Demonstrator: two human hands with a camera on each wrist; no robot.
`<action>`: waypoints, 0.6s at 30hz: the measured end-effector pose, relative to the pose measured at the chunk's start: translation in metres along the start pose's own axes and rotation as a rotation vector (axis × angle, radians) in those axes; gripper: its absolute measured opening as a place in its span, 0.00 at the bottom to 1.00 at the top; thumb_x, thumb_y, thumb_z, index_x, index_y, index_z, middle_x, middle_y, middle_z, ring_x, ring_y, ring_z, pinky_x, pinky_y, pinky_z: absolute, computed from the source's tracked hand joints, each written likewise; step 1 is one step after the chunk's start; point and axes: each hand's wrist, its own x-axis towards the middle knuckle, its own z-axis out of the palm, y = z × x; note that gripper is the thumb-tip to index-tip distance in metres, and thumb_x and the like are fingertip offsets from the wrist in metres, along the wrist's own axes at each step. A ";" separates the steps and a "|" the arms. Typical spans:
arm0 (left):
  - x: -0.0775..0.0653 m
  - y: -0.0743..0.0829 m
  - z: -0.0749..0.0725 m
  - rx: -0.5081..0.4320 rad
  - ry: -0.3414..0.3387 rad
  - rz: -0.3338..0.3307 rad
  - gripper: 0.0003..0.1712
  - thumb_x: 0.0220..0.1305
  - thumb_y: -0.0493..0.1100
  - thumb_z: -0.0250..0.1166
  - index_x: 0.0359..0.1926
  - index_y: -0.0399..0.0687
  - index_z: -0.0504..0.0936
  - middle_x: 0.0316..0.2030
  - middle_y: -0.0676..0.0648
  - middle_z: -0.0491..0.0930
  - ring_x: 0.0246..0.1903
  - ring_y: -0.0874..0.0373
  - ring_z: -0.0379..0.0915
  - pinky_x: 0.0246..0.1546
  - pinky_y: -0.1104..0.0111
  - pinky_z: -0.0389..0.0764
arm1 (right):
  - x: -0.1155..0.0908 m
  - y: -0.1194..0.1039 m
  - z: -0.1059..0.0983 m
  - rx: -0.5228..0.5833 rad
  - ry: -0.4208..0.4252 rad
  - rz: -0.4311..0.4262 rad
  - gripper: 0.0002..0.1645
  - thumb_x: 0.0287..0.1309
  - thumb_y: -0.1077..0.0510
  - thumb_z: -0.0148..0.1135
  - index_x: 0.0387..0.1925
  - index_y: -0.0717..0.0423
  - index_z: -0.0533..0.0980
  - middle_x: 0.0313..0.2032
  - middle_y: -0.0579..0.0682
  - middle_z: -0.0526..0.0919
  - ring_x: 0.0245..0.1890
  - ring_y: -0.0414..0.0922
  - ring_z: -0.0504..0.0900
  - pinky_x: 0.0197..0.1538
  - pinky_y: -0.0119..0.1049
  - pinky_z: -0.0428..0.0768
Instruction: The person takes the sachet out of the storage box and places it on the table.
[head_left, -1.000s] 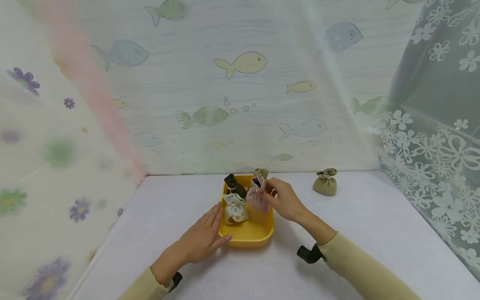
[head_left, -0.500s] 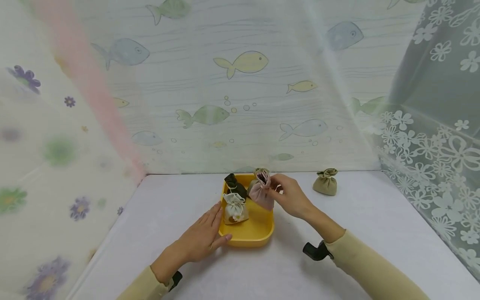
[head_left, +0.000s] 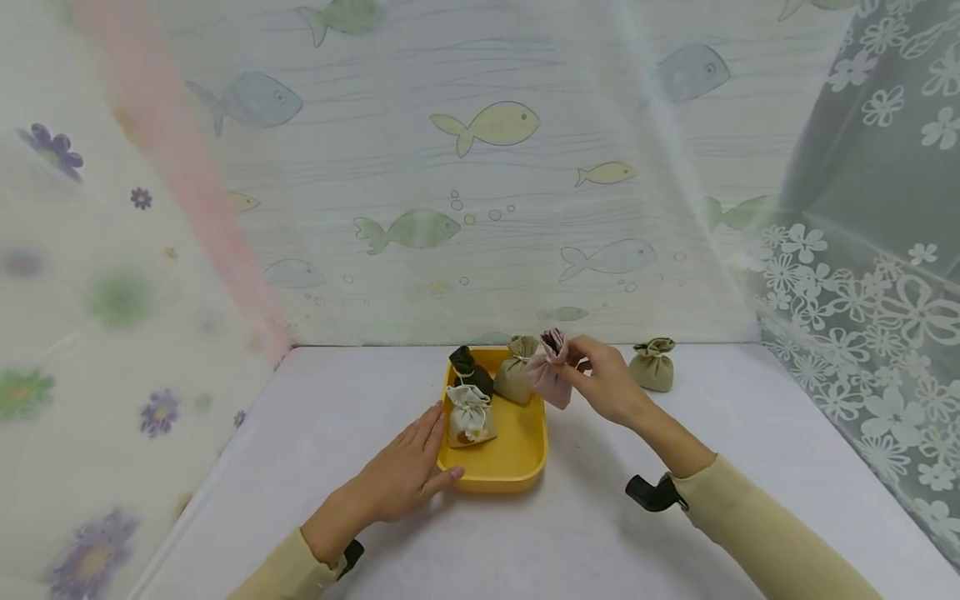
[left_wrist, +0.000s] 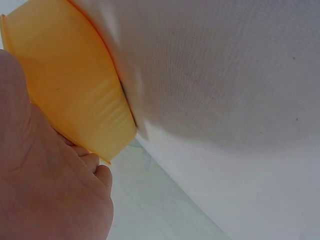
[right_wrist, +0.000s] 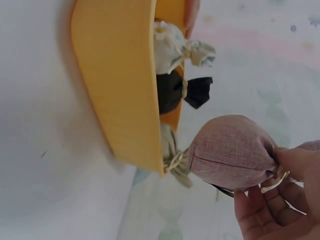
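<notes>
My right hand pinches a pink cloth drawstring pouch by its gathered neck. In the right wrist view the pink pouch hangs above the level of the table, beside the rim of the yellow tub. My left hand rests against the left side of the yellow tub, its fingers straight along the wall. Inside the tub are a white pouch with a flower, a black pouch and a beige pouch. The left wrist view shows the left hand touching the tub's side.
An olive-green pouch stands on the white table, to the right behind my right hand. A fish-patterned curtain hangs along the back edge. Floral sheer fabric borders the right side.
The pink pouch has moved from over the tub's inside up and rightward, past its right rim, in my right hand. More of the beige pouch shows. The left hand stays put.
</notes>
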 end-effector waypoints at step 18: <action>0.000 0.000 0.000 0.013 -0.005 -0.018 0.54 0.76 0.73 0.38 0.80 0.32 0.46 0.81 0.36 0.37 0.80 0.46 0.35 0.78 0.51 0.49 | -0.002 0.046 -0.024 -0.057 0.079 0.079 0.11 0.69 0.65 0.61 0.49 0.67 0.79 0.41 0.58 0.82 0.42 0.50 0.79 0.45 0.33 0.79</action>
